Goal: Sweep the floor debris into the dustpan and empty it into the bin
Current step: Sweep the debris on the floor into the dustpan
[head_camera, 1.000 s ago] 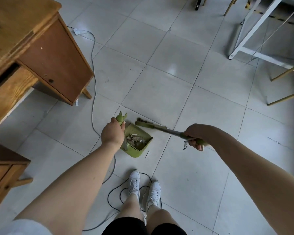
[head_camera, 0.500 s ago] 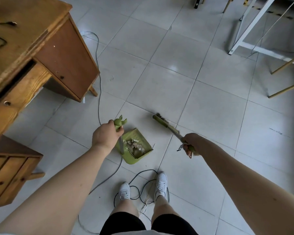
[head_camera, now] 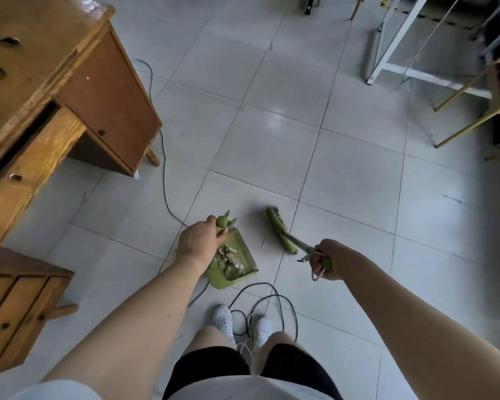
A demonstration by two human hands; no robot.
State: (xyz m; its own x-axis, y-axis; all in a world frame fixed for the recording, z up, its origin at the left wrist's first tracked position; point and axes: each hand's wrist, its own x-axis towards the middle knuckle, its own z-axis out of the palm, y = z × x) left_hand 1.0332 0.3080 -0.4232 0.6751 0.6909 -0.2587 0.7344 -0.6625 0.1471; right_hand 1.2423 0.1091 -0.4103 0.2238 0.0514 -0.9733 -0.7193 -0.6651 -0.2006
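Note:
A green dustpan (head_camera: 244,255) sits low over the tiled floor in front of my feet, holding a heap of pale debris (head_camera: 230,259). My left hand (head_camera: 198,241) is closed around the dustpan's upright green handle. My right hand (head_camera: 325,259) grips the end of a green broom's handle. The broom head (head_camera: 280,229) is to the right of the dustpan, apart from it, down near the tiles. No bin is in view.
A wooden desk (head_camera: 70,90) with drawers fills the left side. A grey cable (head_camera: 163,174) runs along the floor beside it, and a black cable (head_camera: 272,301) loops around my white shoes (head_camera: 243,324). A white metal frame (head_camera: 393,44) and thin chair legs (head_camera: 471,122) stand at the back right.
The broom head has swung away from the dustpan mouth to the right and turned lengthwise. The view has shifted, bringing the desk closer on the left. Both hands keep their grips.

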